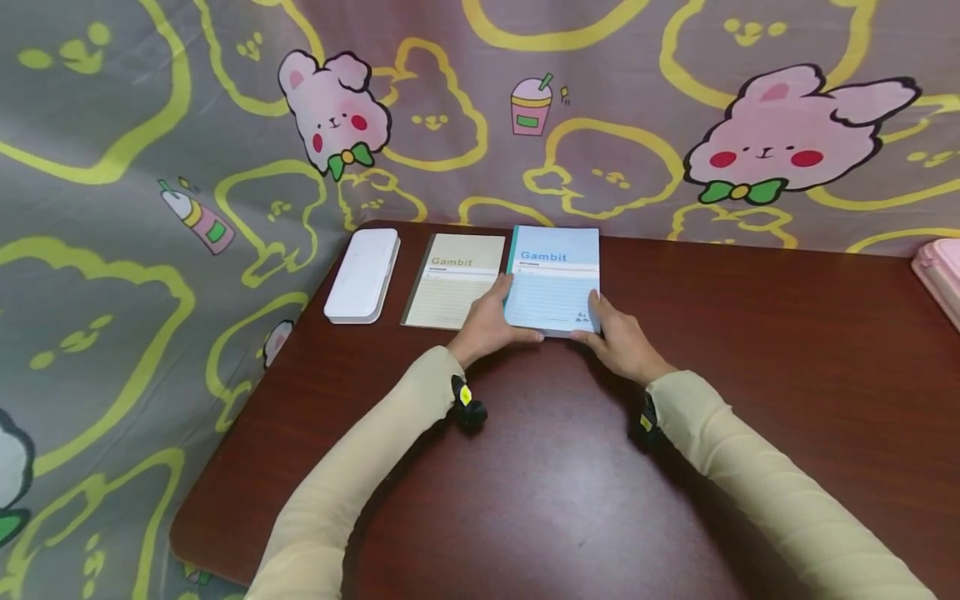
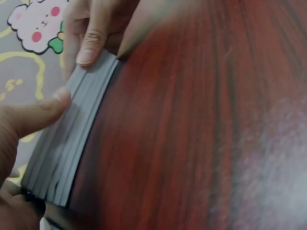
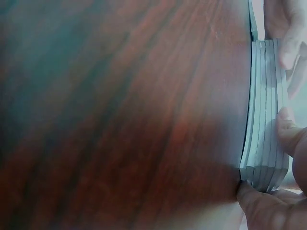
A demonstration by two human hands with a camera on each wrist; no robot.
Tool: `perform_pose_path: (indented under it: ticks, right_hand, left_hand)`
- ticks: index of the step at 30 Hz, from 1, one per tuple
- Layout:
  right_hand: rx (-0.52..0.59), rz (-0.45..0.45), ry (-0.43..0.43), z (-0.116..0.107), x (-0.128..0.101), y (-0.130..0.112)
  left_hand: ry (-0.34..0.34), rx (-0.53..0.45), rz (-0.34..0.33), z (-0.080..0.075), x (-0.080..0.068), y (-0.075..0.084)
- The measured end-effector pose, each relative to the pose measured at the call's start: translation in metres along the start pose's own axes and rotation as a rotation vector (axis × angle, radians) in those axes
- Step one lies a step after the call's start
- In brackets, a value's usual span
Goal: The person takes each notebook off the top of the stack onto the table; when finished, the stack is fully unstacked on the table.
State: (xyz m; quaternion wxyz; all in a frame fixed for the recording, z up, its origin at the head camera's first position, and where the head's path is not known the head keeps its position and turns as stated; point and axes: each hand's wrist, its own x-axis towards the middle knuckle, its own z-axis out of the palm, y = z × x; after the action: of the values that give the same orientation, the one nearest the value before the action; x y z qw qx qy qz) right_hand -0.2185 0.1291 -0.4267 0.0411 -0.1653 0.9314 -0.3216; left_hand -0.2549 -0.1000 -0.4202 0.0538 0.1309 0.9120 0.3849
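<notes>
A stack of several notebooks [image 2: 72, 120] lies on the table, a blue one [image 1: 555, 283] with "Gambit" on its cover on top. My left hand [image 1: 491, 323] grips the stack's near left corner, its thumb along the near page edges and its fingers at the left side. At the near right corner my right hand [image 1: 622, 333] holds the same stack, thumb on the near edge and fingers along the right side. In the right wrist view the layered edges [image 3: 264, 110] stand out between both hands. A beige notebook [image 1: 459, 283] lies just left of the stack, partly behind my left hand.
A white case [image 1: 363, 275] lies at the table's back left, beside the beige notebook. At the far right edge of view sits a pink case [image 1: 941, 271]. A patterned curtain [image 1: 450, 108] hangs behind and left of the dark wooden table [image 1: 787, 358].
</notes>
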Motion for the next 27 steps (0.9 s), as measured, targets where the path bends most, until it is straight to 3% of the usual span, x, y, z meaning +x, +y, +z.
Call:
perform_pose_path:
  ticks: [13, 22, 27]
  right_hand:
    - [0.008, 0.016, 0.018, 0.0000, 0.0016, 0.0000]
    - [0.049, 0.067, 0.146, -0.0005, 0.0045, -0.0038]
    - [0.072, 0.110, 0.176, -0.0021, 0.0056, -0.0038]
  left_hand:
    - [0.029, 0.017, -0.007, 0.0065, 0.0027, -0.0050]
    - [0.041, -0.008, -0.017, 0.0062, 0.0026, -0.0049]
    - [0.048, 0.002, -0.032, 0.0072, 0.0023, -0.0064]
